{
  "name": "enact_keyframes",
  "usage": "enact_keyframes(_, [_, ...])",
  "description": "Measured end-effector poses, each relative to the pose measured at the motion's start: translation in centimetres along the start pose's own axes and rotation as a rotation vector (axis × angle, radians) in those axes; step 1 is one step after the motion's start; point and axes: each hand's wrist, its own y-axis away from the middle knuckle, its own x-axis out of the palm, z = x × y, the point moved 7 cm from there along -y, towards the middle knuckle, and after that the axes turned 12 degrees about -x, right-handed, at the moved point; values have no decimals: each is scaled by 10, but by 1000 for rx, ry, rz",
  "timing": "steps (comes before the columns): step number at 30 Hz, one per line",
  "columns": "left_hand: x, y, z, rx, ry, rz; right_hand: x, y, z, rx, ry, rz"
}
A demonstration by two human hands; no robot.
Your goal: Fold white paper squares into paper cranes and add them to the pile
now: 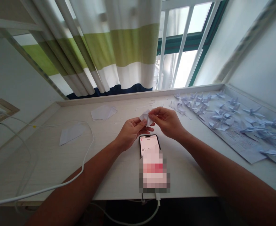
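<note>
Both of my hands meet above the middle of a white desk (pixel 46 157), pinching one small folded piece of white paper (pixel 145 116) between them. My left hand (pixel 131 130) grips its lower left side with closed fingers. My right hand (pixel 167 121) pinches its right edge with thumb and forefinger. Directly below the hands a phone (pixel 149 145) lies flat on the desk with its screen lit.
Several finished paper cranes (pixel 224 114) lie on a printed sheet at the right. Two flat folded papers (pixel 103 112) (pixel 71 133) rest at the left. A white cable (pixel 57 185) loops over the desk's left side and front edge. A striped curtain (pixel 119 50) and a window stand behind.
</note>
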Motion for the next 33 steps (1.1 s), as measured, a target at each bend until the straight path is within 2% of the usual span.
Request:
enact_keyframes(7, [1, 1, 0, 14, -57, 6, -2, 2, -1, -20, -3, -56])
enact_keyframes(12, [-2, 2, -1, 22, -91, -40, 1, 2, 0, -18, 40, 16])
enact_keyframes(17, [-1, 2, -2, 22, -171, -58, 7, 0, 2, 4, 72, 143])
enact_keyframes(20, [0, 1, -1, 23, -232, -53, 6, -1, 3, 2, 115, 152])
enact_keyframes(27, [-7, 2, -11, 180, -352, -139, -12, -5, 8, -79, 340, 24])
enact_keyframes(33, [-7, 7, -18, 248, -456, -122, -7, -4, 18, -220, 313, 133])
